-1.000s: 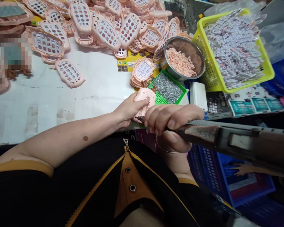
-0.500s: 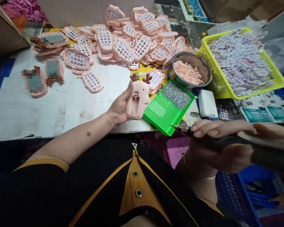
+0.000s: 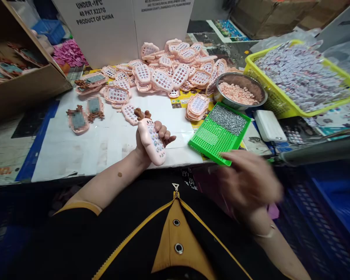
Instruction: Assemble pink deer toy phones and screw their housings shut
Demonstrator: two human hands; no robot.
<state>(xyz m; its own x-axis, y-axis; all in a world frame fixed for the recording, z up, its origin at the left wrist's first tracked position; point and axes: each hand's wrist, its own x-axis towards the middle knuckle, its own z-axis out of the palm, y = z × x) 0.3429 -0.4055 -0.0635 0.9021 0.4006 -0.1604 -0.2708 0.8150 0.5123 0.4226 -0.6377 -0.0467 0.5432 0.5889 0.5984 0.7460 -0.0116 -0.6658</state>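
Note:
My left hand (image 3: 162, 131) is wrapped round a pink toy phone (image 3: 149, 140) with brown antlers, held tilted above the front of the table. Its button side now faces up and to the right. Close to the near corner of a green basket (image 3: 202, 149) is my right hand (image 3: 251, 181), smeared by motion, and its fingers cannot be made out clearly. No tool shows in it. Small silver screws (image 3: 228, 119) fill the far part of the basket. A small stack of pink phone shells (image 3: 197, 105) lies left of the basket.
Many pink shells (image 3: 163, 77) are heaped at the back. A metal bowl (image 3: 264, 102) holds small pink parts, and a yellow basket (image 3: 294, 112) holds white button pieces. Two antlered halves (image 3: 78, 121) lie left, near a cardboard box (image 3: 32, 87). A white case (image 3: 270, 125) sits right.
The toy phone has turned from its battery side to its button side and moved left. The screwdriver has left my right hand, which has come nearer the green basket. The view has shifted.

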